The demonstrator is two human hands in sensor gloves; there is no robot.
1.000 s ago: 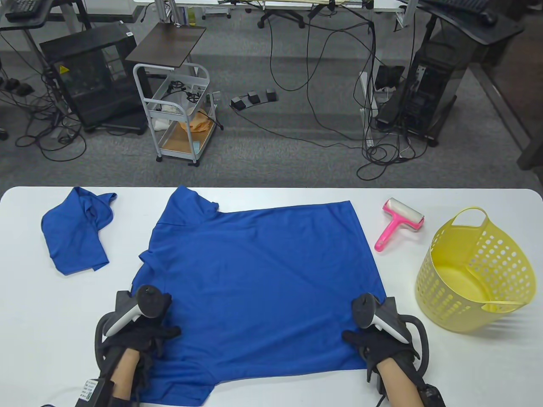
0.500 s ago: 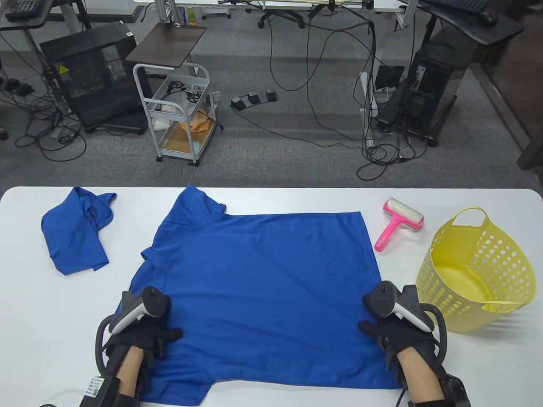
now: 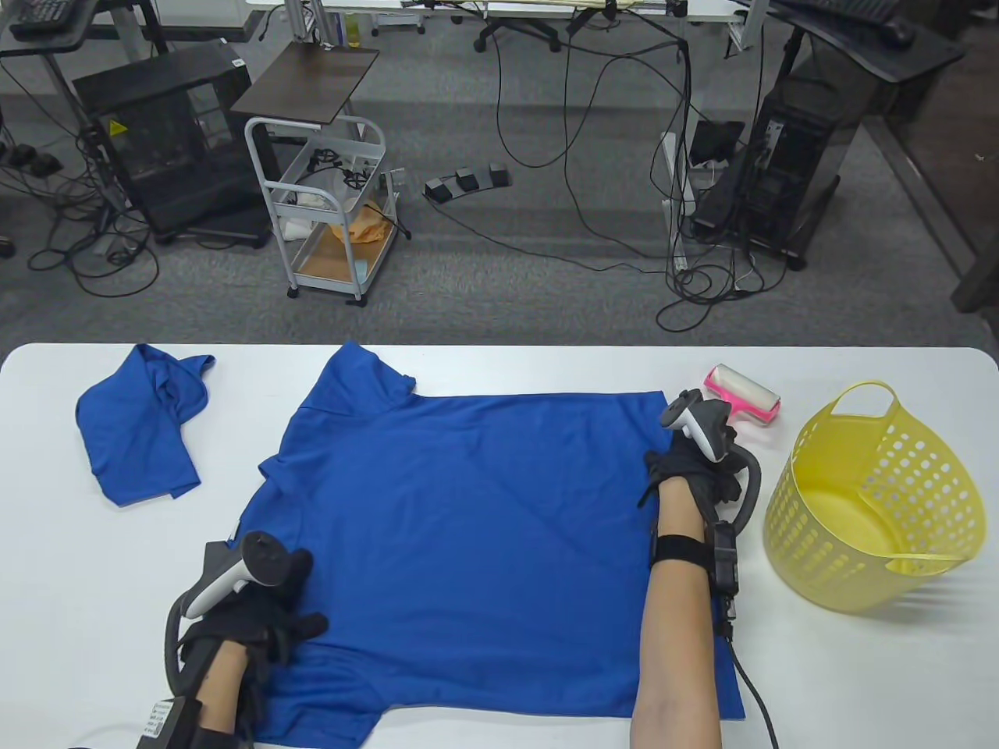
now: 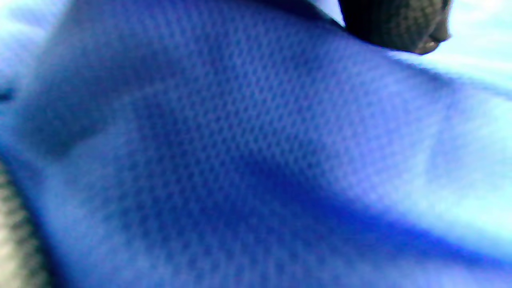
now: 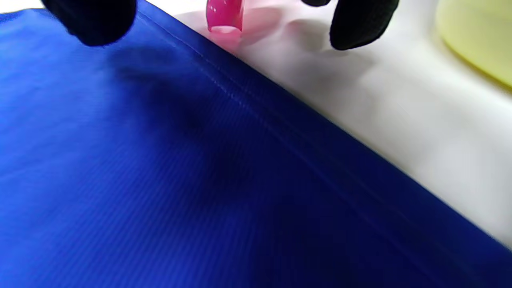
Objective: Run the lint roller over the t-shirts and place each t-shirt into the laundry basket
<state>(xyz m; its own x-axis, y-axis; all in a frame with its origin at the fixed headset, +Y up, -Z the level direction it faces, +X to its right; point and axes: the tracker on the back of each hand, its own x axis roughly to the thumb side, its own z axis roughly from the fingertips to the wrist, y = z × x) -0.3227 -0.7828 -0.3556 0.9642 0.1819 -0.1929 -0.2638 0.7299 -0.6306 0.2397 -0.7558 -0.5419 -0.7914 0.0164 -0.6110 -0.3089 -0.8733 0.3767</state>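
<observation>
Your left hand (image 3: 257, 616) pressed the spread t-shirt (image 3: 476, 538) flat on the white worktop (image 3: 70, 562), fingers loose; your right hand (image 3: 695, 468) hovered over the lint roller (image 3: 741, 390), fingers loose, gripping nothing; the laundry basket (image 3: 874, 499) stood right; a crumpled t-shirt (image 3: 140, 425) lay far left; beyond, grey carpet (image 3: 507, 257), cables, a cart (image 3: 328, 211).

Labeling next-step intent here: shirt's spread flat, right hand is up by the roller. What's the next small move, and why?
Probably curl the right hand round the pink lint roller handle. The handle end shows between its spread fingertips, not yet gripped, while the left hand rests on the spread t-shirt, which lies flat for rolling.
</observation>
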